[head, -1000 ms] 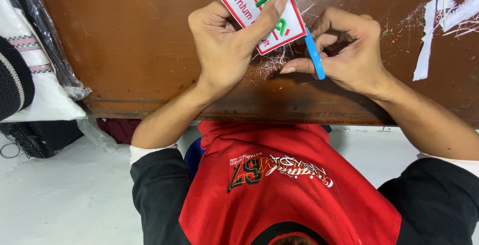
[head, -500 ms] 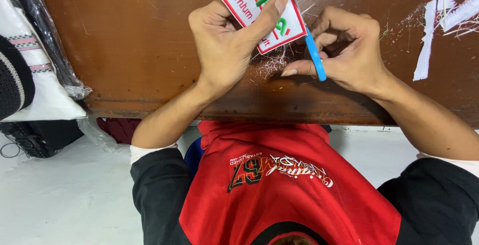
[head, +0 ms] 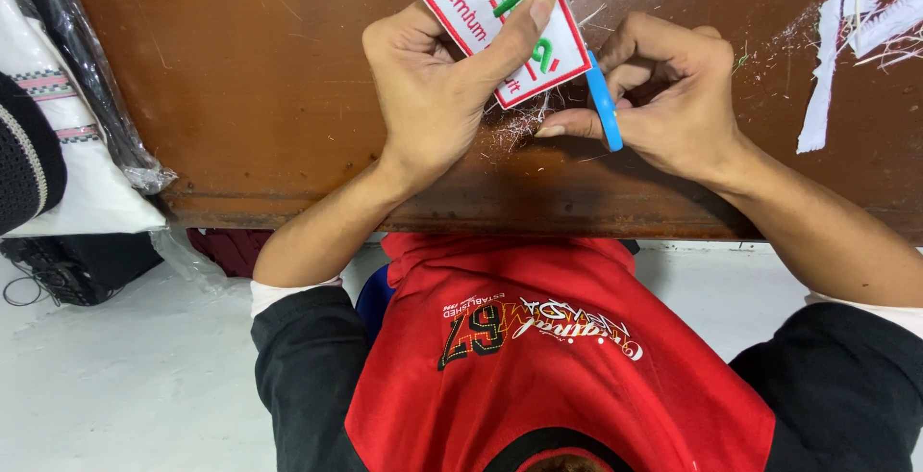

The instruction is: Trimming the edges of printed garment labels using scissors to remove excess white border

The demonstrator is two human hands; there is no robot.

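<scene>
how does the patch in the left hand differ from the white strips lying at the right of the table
The patch is a wide, flat shape with a red border and red and green lettering; the white strips are narrow, plain and frayed.
The patch is held off the wooden table by the left hand, thumb across its face; the strips lie loose on the table, untouched.
The patch looks neatly finished; the strips look like ragged offcuts.
Both are mainly white.

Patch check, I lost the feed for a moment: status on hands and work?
Left hand pinching white red-edged patch on brown table. Right hand holding blue tool at patch edge. Thread scraps underneath; nothing blocking.
</scene>
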